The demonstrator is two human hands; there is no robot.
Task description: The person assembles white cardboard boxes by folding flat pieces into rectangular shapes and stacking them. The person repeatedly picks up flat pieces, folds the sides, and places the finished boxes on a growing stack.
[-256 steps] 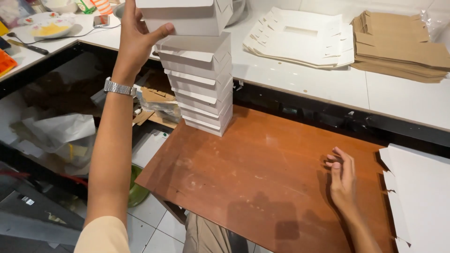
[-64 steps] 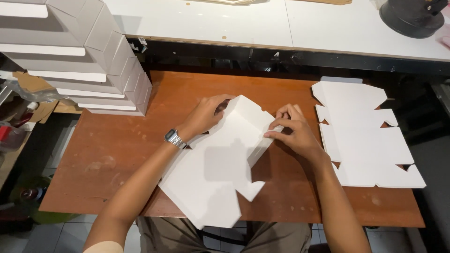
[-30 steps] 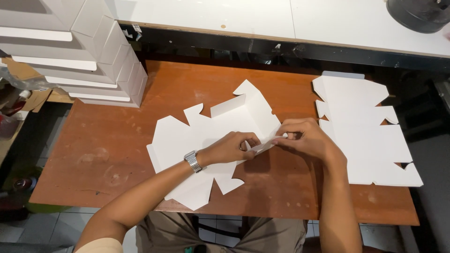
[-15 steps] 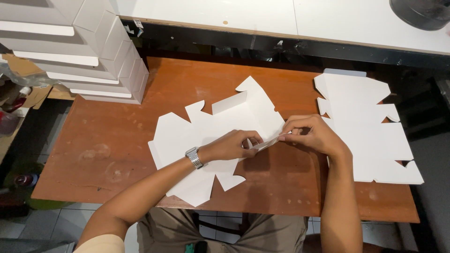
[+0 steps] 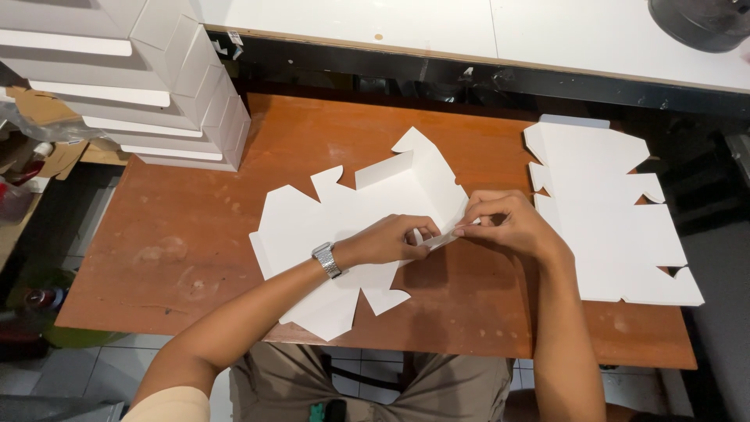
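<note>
- Both hands meet on the white die-cut card blank, which lies flat on the brown wooden surface.
- The left hand, a metal watch on its wrist, presses down on the sheet and pinches the edge of a narrow flap; grip narrow, closed on card.
- The right hand pinches the same flap from the other side, fingertips tight on the crease.
- Just beyond the grip one side panel already stands up; the rest of the sheet spreads away on the left hand's side.
- Risk, as I read it: the flap could bend off its score line if the two pinches pull unevenly, leaving a crooked fold or a torn corner.
- Another risk: the loose sheet could slide on the smooth wood.
- Beside the right hand lies a stack of flat blanks; well off past the left, a pile of folded white boxes.
</note>
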